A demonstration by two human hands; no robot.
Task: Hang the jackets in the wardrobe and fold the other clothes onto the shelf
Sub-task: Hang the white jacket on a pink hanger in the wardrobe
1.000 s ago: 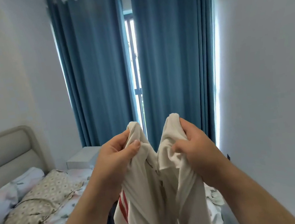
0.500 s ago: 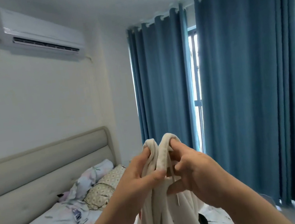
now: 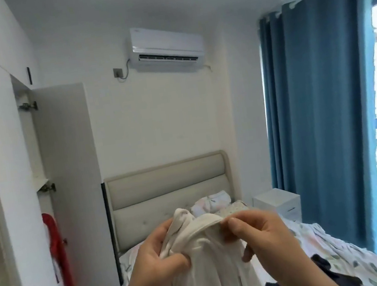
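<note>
Hands gripping cream garment [image 3: 206, 256] over bed [image 3: 343, 249]: L hand [image 3: 155, 256] fingers clamped on bunched fabric, R hand [image 3: 266, 241] pinching collar edge.

View swung left, wardrobe [image 3: 14, 167] appears; left hand [image 3: 155, 261], right hand [image 3: 264, 241] spread garment [image 3: 208, 273]

One wide-angle head-worn camera looks roughly level toward the beige padded headboard [image 3: 168, 189], the white open wardrobe [image 3: 4, 168] close at frame left.
</note>
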